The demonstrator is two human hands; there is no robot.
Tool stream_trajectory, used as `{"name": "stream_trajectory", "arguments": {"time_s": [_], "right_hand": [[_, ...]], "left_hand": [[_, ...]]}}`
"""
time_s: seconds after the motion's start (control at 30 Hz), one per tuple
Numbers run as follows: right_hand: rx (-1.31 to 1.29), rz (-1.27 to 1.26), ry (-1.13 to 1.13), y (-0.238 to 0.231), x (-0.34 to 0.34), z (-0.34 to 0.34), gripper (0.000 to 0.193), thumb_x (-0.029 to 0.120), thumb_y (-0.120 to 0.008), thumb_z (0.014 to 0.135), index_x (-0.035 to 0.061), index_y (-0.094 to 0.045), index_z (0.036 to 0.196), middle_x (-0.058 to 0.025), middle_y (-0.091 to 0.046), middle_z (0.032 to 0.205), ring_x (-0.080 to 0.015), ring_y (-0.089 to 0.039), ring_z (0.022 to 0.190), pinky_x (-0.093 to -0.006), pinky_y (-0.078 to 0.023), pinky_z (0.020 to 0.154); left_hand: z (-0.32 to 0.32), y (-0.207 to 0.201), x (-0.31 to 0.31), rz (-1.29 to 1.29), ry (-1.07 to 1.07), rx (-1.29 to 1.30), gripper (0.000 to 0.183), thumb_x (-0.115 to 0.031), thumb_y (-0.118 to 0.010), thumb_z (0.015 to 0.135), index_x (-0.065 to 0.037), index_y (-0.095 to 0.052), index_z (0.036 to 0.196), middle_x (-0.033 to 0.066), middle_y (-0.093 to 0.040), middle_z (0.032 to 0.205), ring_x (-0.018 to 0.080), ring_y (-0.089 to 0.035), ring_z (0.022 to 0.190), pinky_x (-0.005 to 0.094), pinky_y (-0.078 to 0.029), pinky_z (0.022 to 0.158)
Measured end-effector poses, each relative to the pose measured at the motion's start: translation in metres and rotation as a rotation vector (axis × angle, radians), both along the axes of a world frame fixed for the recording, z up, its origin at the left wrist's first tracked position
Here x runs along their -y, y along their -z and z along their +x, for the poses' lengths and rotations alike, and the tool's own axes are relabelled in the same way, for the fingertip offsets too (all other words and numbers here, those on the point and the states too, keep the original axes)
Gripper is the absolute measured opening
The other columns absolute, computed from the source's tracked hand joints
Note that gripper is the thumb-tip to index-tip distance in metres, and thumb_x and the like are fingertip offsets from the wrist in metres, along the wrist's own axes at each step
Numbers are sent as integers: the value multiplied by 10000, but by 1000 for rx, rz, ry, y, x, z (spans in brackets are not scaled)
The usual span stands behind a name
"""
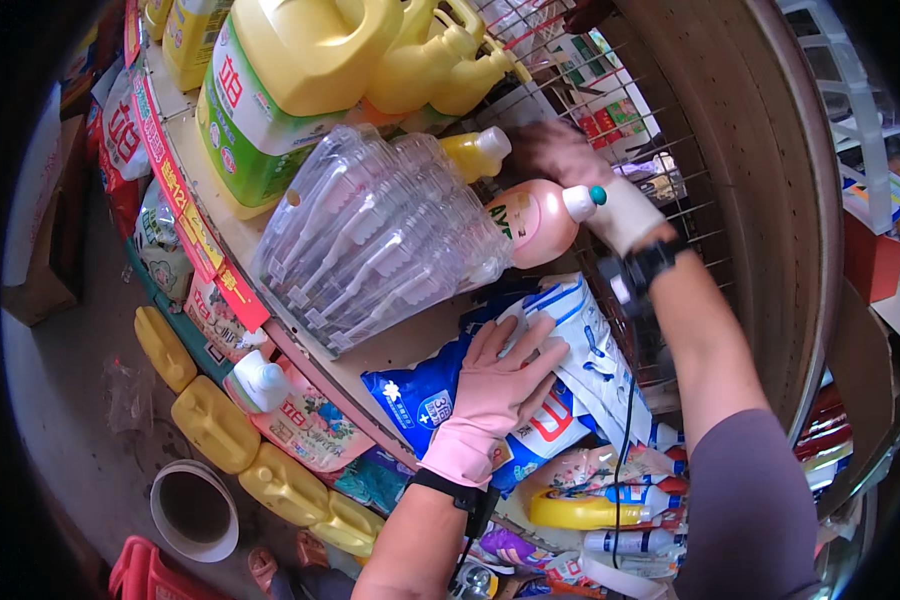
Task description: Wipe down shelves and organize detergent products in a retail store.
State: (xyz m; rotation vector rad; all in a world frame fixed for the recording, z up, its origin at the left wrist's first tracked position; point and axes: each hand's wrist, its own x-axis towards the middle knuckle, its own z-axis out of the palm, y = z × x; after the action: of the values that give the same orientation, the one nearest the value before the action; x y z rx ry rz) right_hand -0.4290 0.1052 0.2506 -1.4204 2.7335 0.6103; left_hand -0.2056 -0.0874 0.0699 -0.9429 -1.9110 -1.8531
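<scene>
My left hand (495,390), in a pink glove, rests with fingers spread on a blue and white plastic bag (420,395) that lies on the shelf. My right hand (570,160) reaches to the back of the shelf, behind the bottles and close to a wire grid. It is smeared by motion, and I cannot see whether it holds anything. Beside its wrist leans a pink bottle (537,222) with a white and teal cap. A yellow bottle (475,153) with a white cap is nearest its fingers. Clear plastic packs (370,240) with white brush-like handles inside are stacked left of the pink bottle.
Large yellow jugs (300,60) fill the shelf's far left. A wire grid (625,80) backs the shelf. Several bottles, one yellow (575,510), lie at the near right. Along the floor stand yellow containers (215,422) and a white bucket (194,510).
</scene>
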Motion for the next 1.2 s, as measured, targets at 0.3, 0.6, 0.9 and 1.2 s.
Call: {"name": "stream_trajectory", "arguments": {"time_s": [0.3, 0.6, 0.9, 1.2], "right_hand": [[-372, -109, 96, -81, 11, 42, 238, 56, -555, 837, 56, -647, 1057, -126, -627, 1087, -259, -583, 1048, -333, -487, 858], [-633, 202, 628, -74, 12, 80, 317, 195, -532, 885, 126, -628, 1179, -107, -529, 1330, -294, -520, 1188, -339, -438, 985], [-367, 143, 786, -25, 18, 124, 280, 178, -531, 905, 102, -632, 1155, -124, -596, 1203, -313, -566, 1072, -369, -468, 914], [102, 631, 620, -8, -37, 204, 311, 142, -534, 821, 93, -682, 1090, -92, -595, 1238, -270, -567, 1123, -318, -478, 943]], "left_hand": [[2, -5, -8, 43, 9, -27, 405, -244, -676, 781, -258, -607, 1180, 59, -513, 1362, 396, -500, 1185, 527, -353, 1031], [4, 2, -7, 34, -4, -2, 418, -246, -676, 774, -270, -612, 1187, 43, -509, 1370, 385, -488, 1201, 525, -339, 1047], [3, 3, 2, -2, -15, 16, 399, -212, -685, 764, -249, -630, 1157, 68, -510, 1362, 397, -487, 1196, 529, -342, 1051], [3, -5, -3, -45, -22, -25, 389, -198, -701, 747, -236, -661, 1132, 84, -514, 1348, 372, -476, 1212, 504, -326, 1069]]}}
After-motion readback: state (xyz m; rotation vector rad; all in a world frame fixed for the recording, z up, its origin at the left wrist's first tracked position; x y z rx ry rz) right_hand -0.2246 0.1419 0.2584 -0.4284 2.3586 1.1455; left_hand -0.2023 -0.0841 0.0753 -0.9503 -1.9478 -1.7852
